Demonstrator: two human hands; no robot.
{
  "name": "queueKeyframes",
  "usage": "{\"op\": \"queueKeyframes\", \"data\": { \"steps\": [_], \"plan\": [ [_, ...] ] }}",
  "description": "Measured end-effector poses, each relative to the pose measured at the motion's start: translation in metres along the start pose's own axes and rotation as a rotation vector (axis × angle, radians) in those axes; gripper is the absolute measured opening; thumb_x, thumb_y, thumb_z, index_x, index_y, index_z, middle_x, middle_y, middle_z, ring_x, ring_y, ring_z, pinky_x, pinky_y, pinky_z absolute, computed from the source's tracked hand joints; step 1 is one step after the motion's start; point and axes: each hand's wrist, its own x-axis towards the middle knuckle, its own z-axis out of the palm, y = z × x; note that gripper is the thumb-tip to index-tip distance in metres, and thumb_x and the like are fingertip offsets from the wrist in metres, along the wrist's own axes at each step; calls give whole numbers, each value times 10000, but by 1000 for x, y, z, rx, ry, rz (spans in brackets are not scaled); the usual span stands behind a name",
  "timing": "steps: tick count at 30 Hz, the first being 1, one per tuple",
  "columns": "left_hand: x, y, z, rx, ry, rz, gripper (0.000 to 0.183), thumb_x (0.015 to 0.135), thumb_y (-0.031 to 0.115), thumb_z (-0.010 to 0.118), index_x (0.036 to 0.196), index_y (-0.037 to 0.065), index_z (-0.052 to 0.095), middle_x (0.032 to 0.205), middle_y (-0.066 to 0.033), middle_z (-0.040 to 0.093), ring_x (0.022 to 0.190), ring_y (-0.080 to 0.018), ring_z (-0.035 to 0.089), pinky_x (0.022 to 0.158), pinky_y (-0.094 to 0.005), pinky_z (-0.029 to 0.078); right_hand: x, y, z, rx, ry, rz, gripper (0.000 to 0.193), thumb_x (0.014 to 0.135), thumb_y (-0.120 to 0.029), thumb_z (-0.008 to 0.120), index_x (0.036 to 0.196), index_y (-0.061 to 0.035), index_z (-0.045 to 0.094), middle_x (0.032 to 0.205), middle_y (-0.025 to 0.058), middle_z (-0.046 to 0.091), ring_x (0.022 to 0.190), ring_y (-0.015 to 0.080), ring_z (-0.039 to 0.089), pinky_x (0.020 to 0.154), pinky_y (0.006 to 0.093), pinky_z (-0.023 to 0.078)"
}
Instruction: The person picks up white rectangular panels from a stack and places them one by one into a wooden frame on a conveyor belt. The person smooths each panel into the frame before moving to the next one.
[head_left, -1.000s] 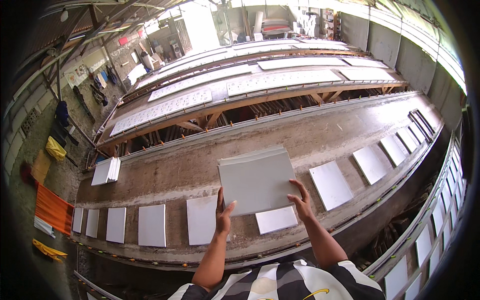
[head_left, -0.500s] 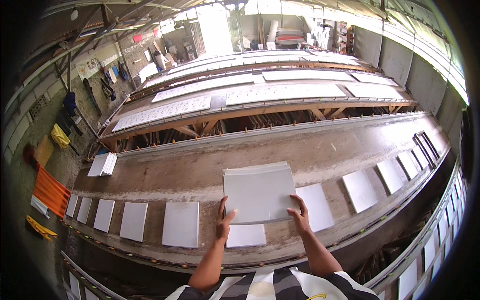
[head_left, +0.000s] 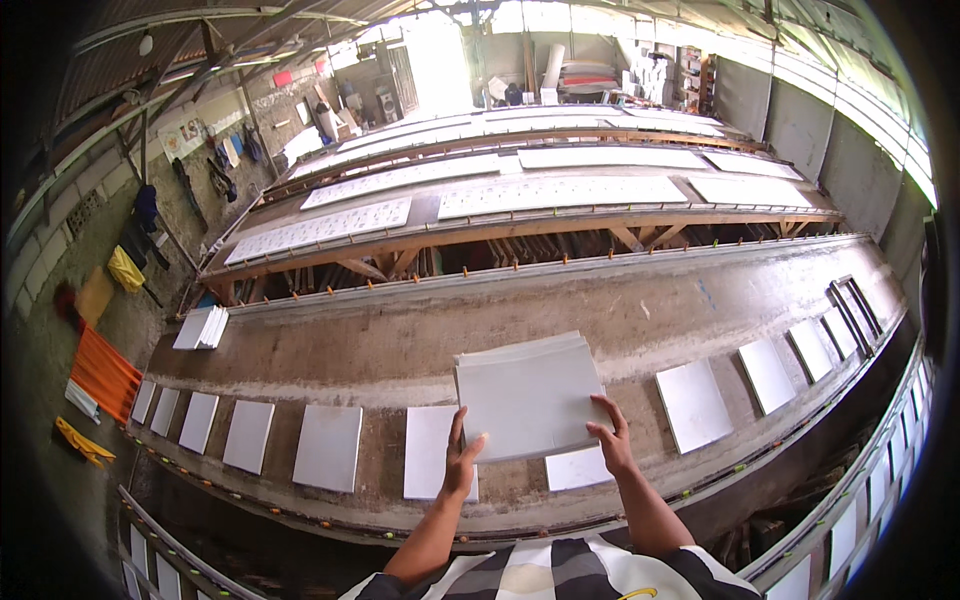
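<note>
A stack of white sheets (head_left: 530,395) is held over the table between my two hands, its far edges slightly fanned. My left hand (head_left: 463,462) grips the near left corner, thumb on top and fingers along the side. At the near right edge my right hand (head_left: 614,437) is closed in the same way. Beneath the stack, partly hidden by it, lie a white sheet pile (head_left: 425,450) to the left and another white pile (head_left: 580,468) by my right hand. To the right, another white pile (head_left: 694,405) rests on the long brown table (head_left: 400,345).
Several white piles line the near edge, such as one at left (head_left: 328,447). A fanned stack (head_left: 201,328) sits at the table's far left. A dark frame (head_left: 855,310) lies at the right end. Beyond stands another long table (head_left: 430,208) with white panels.
The table and its row of piles have shifted leftward in view while the stack stays between my hands. A pile left of the stack is now partly covered by my left hand.
</note>
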Motion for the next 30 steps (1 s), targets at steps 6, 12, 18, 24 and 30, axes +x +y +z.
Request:
{"op": "queueKeyframes", "data": {
  "steps": [6, 12, 18, 24, 30],
  "plan": [
    [2, -7, 20, -151, -67, -50, 715, 910, 102, 618, 1568, 67, 339, 1626, -116, 304, 1507, -247, 258, 1234, -377, 183, -13, -12, -19, 66, 55, 92, 558, 839, -34, 678, 1385, -60, 569, 1368, 74, 568, 1263, 195, 517, 1017, 327, 451],
    [-3, -18, 51, -87, -37, -31, 726, 906, 104, 620, 1573, 62, 333, 1640, -128, 288, 1515, -257, 246, 1235, -378, 180, -6, 2, -55, 24, 32, 24, 567, 843, -47, 679, 1397, -79, 565, 1385, 51, 558, 1250, 171, 509, 957, 305, 461],
    [-7, -7, 113, -109, 36, -5, 721, 902, 86, 605, 1572, 74, 339, 1627, -129, 306, 1505, -255, 260, 1228, -379, 195, 18, -15, -105, 82, -43, 60, 565, 847, -49, 673, 1400, -81, 559, 1412, 47, 540, 1257, 169, 505, 963, 294, 454],
    [-16, -17, 181, -172, 78, 12, 716, 905, 101, 614, 1568, 76, 344, 1627, -121, 301, 1496, -260, 271, 1223, -384, 202, 35, -32, -168, 46, -93, 67, 578, 827, -34, 663, 1394, -68, 555, 1395, 74, 550, 1283, 183, 495, 1031, 320, 433],
    [-26, -18, 222, -69, 104, 11, 710, 912, 140, 621, 1563, 68, 349, 1620, -126, 316, 1498, -260, 269, 1228, -382, 184, 39, -31, -211, 63, -89, 71, 566, 819, -42, 666, 1375, -75, 569, 1380, 66, 551, 1302, 207, 487, 1084, 345, 395]
  ]
}}
